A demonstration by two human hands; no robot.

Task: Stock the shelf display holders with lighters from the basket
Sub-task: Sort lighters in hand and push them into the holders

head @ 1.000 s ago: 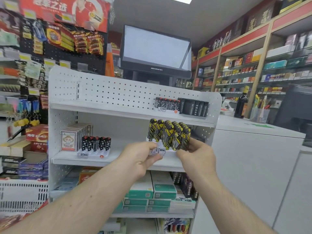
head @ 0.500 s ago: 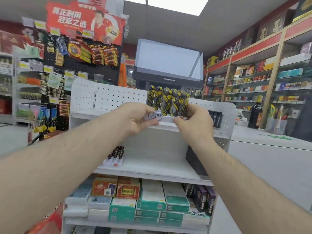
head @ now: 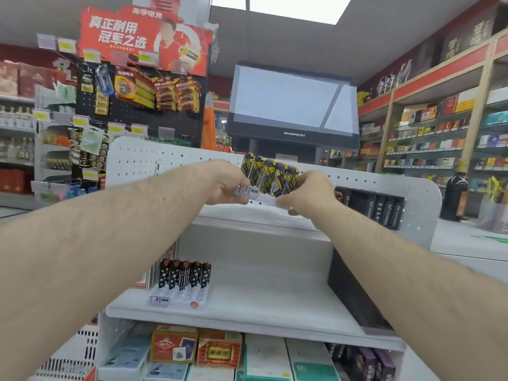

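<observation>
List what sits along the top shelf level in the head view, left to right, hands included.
left hand → yellow-and-black lighters in the white holder → right hand → row of black lighters

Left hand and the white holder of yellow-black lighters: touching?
Touching. The head view shows the left hand pinching the white holder's left end, with the right hand gripping its other end.

Single head-worn wide-angle view, facing forward at a white shelf unit (head: 412, 204), close, both forearms reaching in
</observation>
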